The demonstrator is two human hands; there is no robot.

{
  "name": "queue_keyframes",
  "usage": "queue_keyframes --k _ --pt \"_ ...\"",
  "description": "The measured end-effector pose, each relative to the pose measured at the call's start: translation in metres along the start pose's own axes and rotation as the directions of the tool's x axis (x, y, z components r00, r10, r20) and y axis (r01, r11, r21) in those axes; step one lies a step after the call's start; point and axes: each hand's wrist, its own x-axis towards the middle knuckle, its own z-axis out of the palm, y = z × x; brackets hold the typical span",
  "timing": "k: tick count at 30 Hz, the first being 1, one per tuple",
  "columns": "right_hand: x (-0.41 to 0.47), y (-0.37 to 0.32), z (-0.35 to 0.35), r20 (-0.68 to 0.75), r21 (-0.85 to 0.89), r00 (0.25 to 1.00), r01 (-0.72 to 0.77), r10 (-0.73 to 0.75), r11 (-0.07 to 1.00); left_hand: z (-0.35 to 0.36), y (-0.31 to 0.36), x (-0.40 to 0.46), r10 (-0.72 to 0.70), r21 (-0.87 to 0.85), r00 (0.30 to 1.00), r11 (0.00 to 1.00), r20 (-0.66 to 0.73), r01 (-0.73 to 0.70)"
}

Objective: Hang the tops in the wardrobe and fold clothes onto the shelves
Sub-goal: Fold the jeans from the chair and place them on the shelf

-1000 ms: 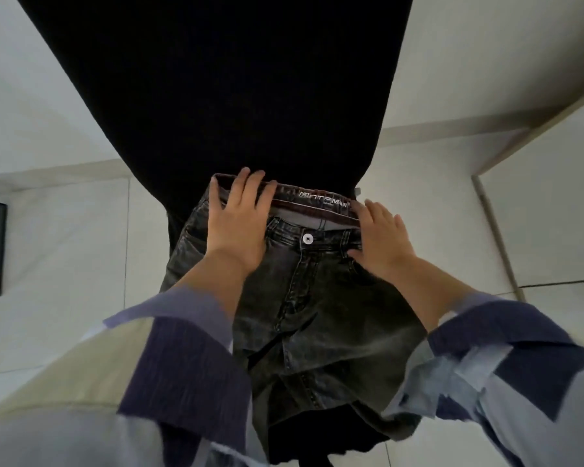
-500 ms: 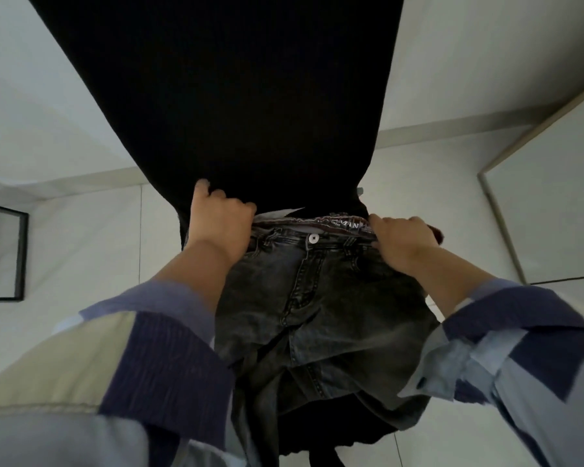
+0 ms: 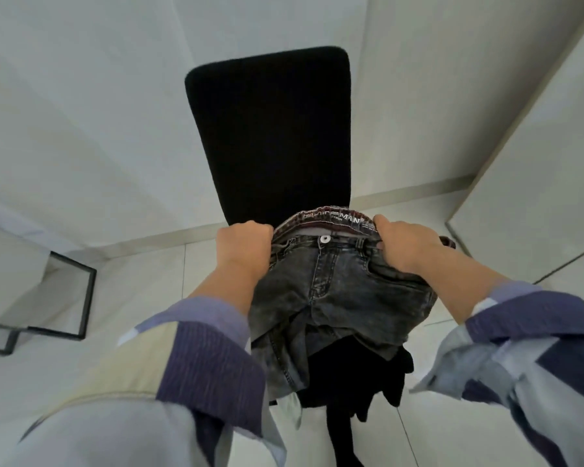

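You have the jeans (image 3: 338, 291) by the waistband, out in front of you, in front of the lower part of a black chair back (image 3: 270, 129). They are dark grey washed denim, front side toward you, with a white button at the centre of the waist and a printed label band showing inside the open top edge. The legs hang down bunched below the waist, over a dark seat and some black cloth (image 3: 348, 382) that dangles under them.

Your left hand (image 3: 243, 247) is curled into a fist round the left end of the waistband. Your right hand (image 3: 405, 244) grips the right end the same way, fingers wrapped over the top edge. Both sleeves (image 3: 196, 358) are patchwork, purple stripe with pale blue and cream.

The chair back stands tall and upright against pale walls. The floor (image 3: 142, 284) below is light tile. At the left, near the floor, is a black metal frame (image 3: 85, 298). At the right, a pale panel (image 3: 536, 203) with a thin wooden edge runs up the picture.
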Motion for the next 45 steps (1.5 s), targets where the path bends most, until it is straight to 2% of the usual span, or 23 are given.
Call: queue_keyframes --k 6,12,18,23,28,31,34,35,37,38,39,40,42,45 --pt "-0.107 -0.028 -0.028 0.029 0.155 1.000 0.001 -0.006 0.988 -0.041 0.009 -0.087 -0.057 -0.063 0.995 0.997 -0.077 0.052" --pt "-0.159 -0.031 -0.063 0.022 0.246 1.000 -0.017 0.011 0.969 -0.082 0.029 -0.151 -0.157 -0.107 0.980 0.984 -0.123 0.144" --pt "-0.219 -0.014 -0.095 -0.021 0.321 0.995 0.097 -0.095 0.942 -0.126 0.064 -0.213 -0.304 -0.206 0.936 0.942 -0.178 0.266" --pt "-0.269 -0.003 -0.121 -0.121 0.448 0.976 0.219 -0.183 0.867 -0.166 0.096 -0.259 -0.385 -0.351 0.891 0.890 -0.242 0.289" --pt "-0.307 0.002 -0.153 -0.162 0.695 0.974 0.228 -0.160 0.682 -0.210 0.128 -0.290 -0.383 -0.479 0.869 0.854 -0.312 0.204" --pt "-0.326 -0.002 -0.173 -0.188 0.838 0.975 0.224 -0.122 0.498 -0.234 0.147 -0.303 -0.368 -0.563 0.866 0.817 -0.338 0.127" --pt "-0.348 -0.007 -0.194 -0.226 0.916 0.967 0.251 -0.115 0.313 -0.262 0.162 -0.317 -0.311 -0.686 0.875 0.727 -0.370 -0.031" --pt "-0.354 -0.007 -0.202 -0.243 0.928 0.965 0.261 -0.099 0.265 -0.272 0.165 -0.321 -0.313 -0.741 0.867 0.666 -0.387 -0.091" --pt "-0.366 -0.004 -0.215 -0.263 0.947 0.963 0.270 -0.059 0.174 -0.291 0.166 -0.333 -0.298 -0.881 0.883 0.419 -0.362 -0.220" --pt "-0.373 -0.001 -0.221 -0.259 0.955 0.965 0.264 -0.049 0.136 -0.299 0.167 -0.340 -0.242 -0.916 0.908 0.304 -0.342 -0.263" --pt "-0.378 0.001 -0.226 -0.249 0.962 0.968 0.252 -0.043 0.108 -0.303 0.168 -0.346 -0.148 -0.920 0.929 0.259 -0.338 -0.294" --pt "-0.384 0.003 -0.229 -0.239 0.967 0.970 0.242 -0.036 0.086 -0.305 0.169 -0.352 -0.052 -0.902 0.933 0.280 -0.357 -0.329" --pt "-0.392 0.004 -0.234 -0.231 0.972 0.973 0.231 0.007 0.037 -0.303 0.172 -0.359 0.031 -0.848 0.917 0.370 -0.398 -0.380" --pt "-0.403 0.002 -0.238 -0.254 0.967 0.967 0.254 0.024 0.003 -0.295 0.176 -0.364 -0.032 -0.744 0.863 0.523 -0.505 -0.416"
